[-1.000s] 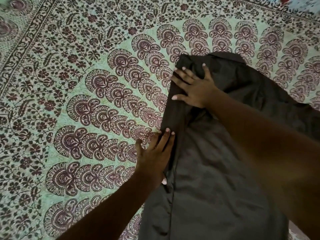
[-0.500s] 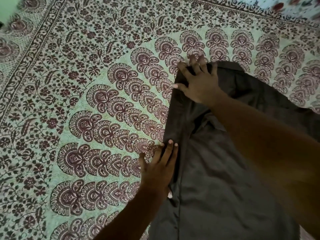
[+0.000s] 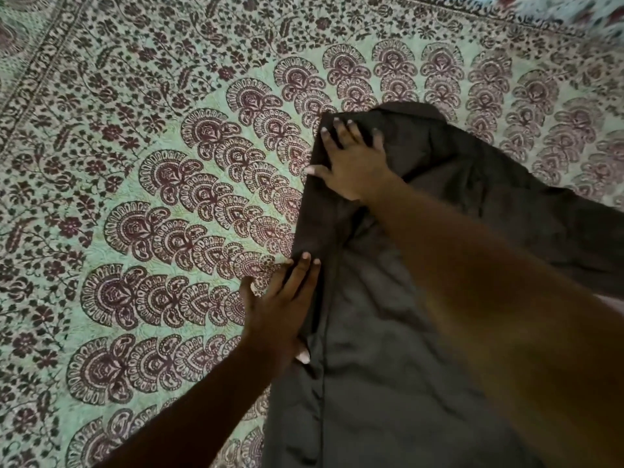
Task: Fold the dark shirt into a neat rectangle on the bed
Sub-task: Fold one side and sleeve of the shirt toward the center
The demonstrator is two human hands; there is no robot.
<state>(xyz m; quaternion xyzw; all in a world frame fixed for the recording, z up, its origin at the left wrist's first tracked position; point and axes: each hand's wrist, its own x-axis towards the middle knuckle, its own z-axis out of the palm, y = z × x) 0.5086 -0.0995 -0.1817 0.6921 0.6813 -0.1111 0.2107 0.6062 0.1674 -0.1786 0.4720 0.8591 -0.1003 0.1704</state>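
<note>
The dark shirt [image 3: 388, 366] lies on the bed, running from the bottom edge up to the centre right, with its left side folded inward along a straight edge. My right hand [image 3: 353, 163] presses flat with spread fingers on the shirt's upper left corner. My left hand [image 3: 283, 309] lies flat, fingers together, along the folded left edge, half on the cloth and half on the bedspread. My right forearm hides much of the shirt's right side. A sleeve or side part spreads out to the right.
The bed is covered by a pale green bedspread [image 3: 152, 197] with maroon paisley and floral print and a patterned border along the far edge. A different light floral fabric [image 3: 574, 8] shows at the top right corner.
My right hand slid up from the shirt's middle to its upper left corner and now presses there. My left hand stayed on the folded left edge. The camera shifted slightly.
</note>
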